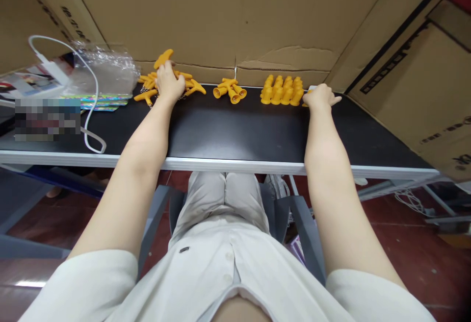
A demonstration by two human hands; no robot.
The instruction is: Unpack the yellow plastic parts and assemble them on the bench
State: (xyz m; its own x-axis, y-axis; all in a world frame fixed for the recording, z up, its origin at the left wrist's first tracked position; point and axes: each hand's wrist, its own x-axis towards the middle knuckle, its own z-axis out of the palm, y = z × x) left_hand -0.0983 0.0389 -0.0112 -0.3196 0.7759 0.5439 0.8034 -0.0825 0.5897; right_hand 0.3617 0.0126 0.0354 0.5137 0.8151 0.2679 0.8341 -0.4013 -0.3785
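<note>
The left hand (168,83) lies fingers-down on the pile (167,84) of orange pegs, grip hidden. Right of the pile, the right hand (319,96) rests loosely curled beside upright pegs (281,90). Light, stiff plastic; pinch a stem.

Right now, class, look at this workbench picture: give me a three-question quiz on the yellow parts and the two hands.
1. True or false: the left hand rests on the loose pile of yellow parts.
2. Which hand is beside the tidy group: A left, B right?
3. Fill in: the small cluster lies on the ____ tabletop.
Key: 1 true; 2 B; 3 black.
</note>
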